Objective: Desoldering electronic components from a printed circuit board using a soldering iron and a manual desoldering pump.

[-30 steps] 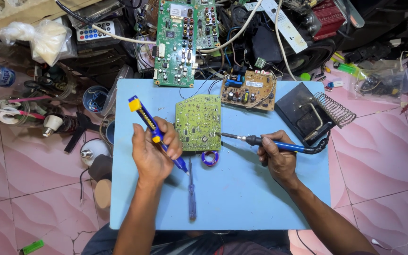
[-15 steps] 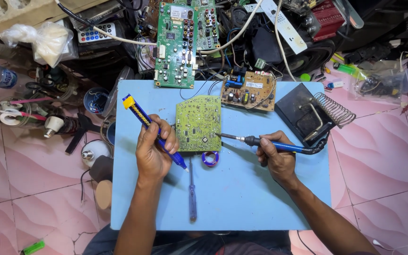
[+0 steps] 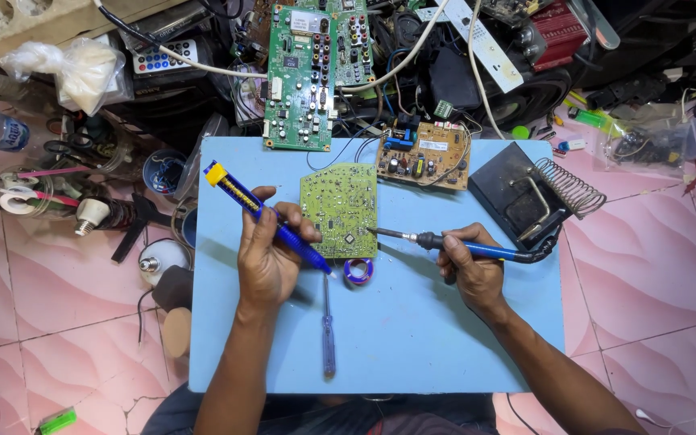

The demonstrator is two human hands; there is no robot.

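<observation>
Both hands work the green board [image 3: 338,208] from opposite sides.
Left hand [image 3: 267,262] clamps the pump [image 3: 271,221], slanting toward the lower edge; right hand [image 3: 470,270] clamps the iron [image 3: 445,243], tip at the board's right corner, mid-counter [image 3: 412,338].

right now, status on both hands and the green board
Left hand grips blue solder pump. Right hand holds soldering iron, tip at green board edge. Solder roll lies beside the board.

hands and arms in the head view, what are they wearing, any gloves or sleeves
Both hands are bare: no gloves on the left hand or the right hand. No rings, watch or wristband show on either. Both forearms are uncovered from wrist to the bottom edge of the picture, with no sleeve in view. Dark clothing shows at the bottom edge between the arms.
</observation>
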